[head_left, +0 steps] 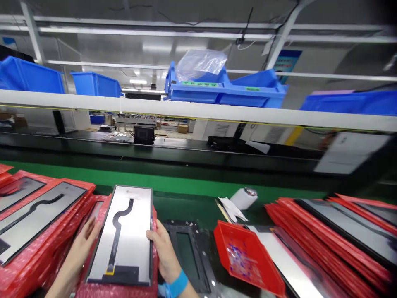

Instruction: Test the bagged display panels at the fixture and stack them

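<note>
A display panel (136,231) with a pale back, a dark frame and a curved black flex cable (117,225) lies tilted over red bubble wrap (118,290) in front of me. My right hand (164,248), with a blue band at its wrist, grips the panel's right edge. Its thumb rests on the panel's face, and the other fingers are partly hidden behind. At the left side, my left hand (85,238) has slightly bent fingers, held apart, beside the panel and against the red wrap. Whether it bears any weight cannot be made out.
Stacks of panels in red wrap stand left (46,207) and right (325,231). A black frame fixture (198,256) and a red bin (266,271) with small blue-and-clear pieces lie right of my hands. Behind are a white bottle (243,199) and an overhead shelf (139,104) with blue bins.
</note>
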`<state>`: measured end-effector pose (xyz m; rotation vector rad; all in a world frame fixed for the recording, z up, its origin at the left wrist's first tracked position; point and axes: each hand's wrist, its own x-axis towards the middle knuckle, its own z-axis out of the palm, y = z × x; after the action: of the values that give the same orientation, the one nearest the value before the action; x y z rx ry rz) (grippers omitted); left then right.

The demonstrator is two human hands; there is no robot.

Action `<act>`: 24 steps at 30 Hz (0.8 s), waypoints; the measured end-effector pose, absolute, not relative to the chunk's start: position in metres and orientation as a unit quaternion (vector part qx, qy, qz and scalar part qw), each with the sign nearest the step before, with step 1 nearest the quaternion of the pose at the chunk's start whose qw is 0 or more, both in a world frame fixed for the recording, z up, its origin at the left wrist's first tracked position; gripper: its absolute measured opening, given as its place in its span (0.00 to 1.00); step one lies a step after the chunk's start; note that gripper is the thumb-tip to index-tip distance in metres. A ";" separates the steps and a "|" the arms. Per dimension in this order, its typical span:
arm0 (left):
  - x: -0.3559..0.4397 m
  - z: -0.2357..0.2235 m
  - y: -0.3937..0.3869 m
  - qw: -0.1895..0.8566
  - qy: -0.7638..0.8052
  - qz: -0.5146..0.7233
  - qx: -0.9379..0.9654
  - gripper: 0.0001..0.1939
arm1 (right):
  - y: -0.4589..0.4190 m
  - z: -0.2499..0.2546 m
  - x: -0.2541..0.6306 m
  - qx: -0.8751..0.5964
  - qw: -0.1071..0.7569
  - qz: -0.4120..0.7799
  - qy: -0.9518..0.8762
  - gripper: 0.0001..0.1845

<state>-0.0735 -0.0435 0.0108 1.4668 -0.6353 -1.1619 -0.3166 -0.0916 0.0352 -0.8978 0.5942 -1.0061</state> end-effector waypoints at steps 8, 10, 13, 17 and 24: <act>-0.165 0.018 -0.078 0.472 -0.337 -0.650 0.490 0.35 | -0.076 0.026 -0.415 -0.474 0.706 -0.388 0.355 0.28; -0.176 0.008 -0.081 0.490 -0.349 -0.619 0.505 0.37 | -0.082 0.023 -0.435 -0.552 0.606 -0.345 0.458 0.28; -0.181 -0.006 -0.084 0.514 -0.363 -0.569 0.530 0.41 | -0.095 0.020 -0.452 -0.652 0.373 -0.345 0.563 0.20; -0.178 -0.018 -0.090 0.496 -0.390 -0.557 0.540 0.42 | -0.110 0.017 -0.450 -0.731 0.297 -0.309 0.531 0.11; -0.178 -0.024 -0.092 0.476 -0.436 -0.498 0.578 0.44 | -0.131 0.007 -0.444 -0.772 0.295 -0.230 0.514 0.07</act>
<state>-0.1782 -0.0925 -0.0240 1.4137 -1.0666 -1.2173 -0.4445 -0.1305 0.0071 -2.0544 1.3675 -0.6133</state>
